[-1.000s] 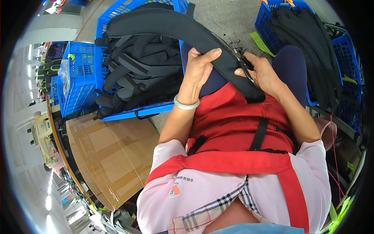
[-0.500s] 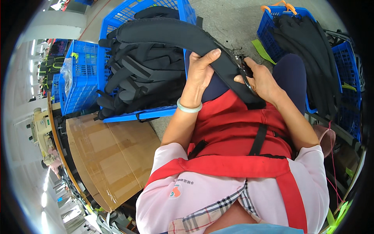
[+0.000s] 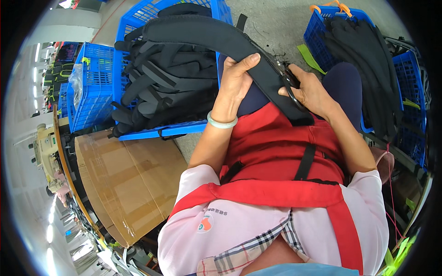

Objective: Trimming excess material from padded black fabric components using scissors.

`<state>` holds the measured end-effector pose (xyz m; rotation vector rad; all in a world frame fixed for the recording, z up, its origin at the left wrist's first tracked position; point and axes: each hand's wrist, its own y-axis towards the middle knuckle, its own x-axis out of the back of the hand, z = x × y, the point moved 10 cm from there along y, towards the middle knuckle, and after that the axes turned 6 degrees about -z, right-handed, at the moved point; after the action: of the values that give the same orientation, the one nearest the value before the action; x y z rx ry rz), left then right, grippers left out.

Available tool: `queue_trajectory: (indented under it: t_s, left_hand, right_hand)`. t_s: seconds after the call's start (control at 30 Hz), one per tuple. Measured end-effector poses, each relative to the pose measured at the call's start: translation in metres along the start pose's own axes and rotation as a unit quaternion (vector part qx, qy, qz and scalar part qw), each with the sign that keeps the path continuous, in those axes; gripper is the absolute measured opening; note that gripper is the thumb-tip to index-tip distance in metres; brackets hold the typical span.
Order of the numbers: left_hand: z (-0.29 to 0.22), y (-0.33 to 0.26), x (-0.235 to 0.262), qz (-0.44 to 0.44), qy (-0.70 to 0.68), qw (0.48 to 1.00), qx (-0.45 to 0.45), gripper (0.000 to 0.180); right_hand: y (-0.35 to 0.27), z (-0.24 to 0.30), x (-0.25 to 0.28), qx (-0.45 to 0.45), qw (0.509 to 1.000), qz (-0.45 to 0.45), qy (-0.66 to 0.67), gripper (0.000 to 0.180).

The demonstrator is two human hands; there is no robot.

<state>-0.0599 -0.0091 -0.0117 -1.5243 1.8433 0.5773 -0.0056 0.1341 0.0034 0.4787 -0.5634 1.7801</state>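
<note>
A long, curved, black padded strap stretches from above the blue basket down across my lap. My left hand grips it near its middle, thumb on top and fingers underneath. In my right hand is a pair of black-handled scissors, fingers closed around the handles. The scissor blades lie along the strap's right edge, pointing away from me; whether they are parted I cannot tell. The strap's near end rests on my red apron.
A blue basket full of similar black straps stands at the left, above a cardboard box. Another blue crate is farther left. On the right, a blue basket holds long black pieces. Dark thread scraps lie on the grey floor.
The strap has shifted slightly, and a short black strip now sticks up beside its far edge. My hands keep nearly the same places and grips. The view has moved a little.
</note>
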Motion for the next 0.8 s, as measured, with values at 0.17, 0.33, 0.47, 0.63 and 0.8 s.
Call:
queue_trajectory:
  t_s: [0.17, 0.33, 0.47, 0.63, 0.8]
  left_hand:
    - [0.001, -0.001, 0.000, -0.005, -0.006, 1.000, 0.003, 0.015]
    - [0.004, -0.005, 0.000, 0.002, 0.003, 1.000, 0.012, 0.015]
    - [0.004, -0.005, -0.001, -0.001, 0.010, 1.000, 0.013, 0.016]
    - [0.005, -0.005, -0.001, -0.009, 0.000, 1.000, 0.011, 0.016]
    - [0.005, -0.005, 0.004, -0.010, -0.009, 1.000, 0.018, 0.016]
  right_hand:
    - [0.001, -0.001, 0.001, 0.008, 1.000, -0.011, 0.011, 0.066]
    - [-0.004, 0.014, 0.005, 0.064, 0.997, -0.036, -0.013, 0.064]
    - [0.000, 0.004, 0.000, 0.010, 1.000, 0.010, -0.011, 0.066]
    - [-0.001, 0.003, 0.001, 0.036, 0.999, 0.001, 0.029, 0.065]
    - [-0.005, 0.012, 0.006, 0.063, 0.998, -0.019, 0.011, 0.060]
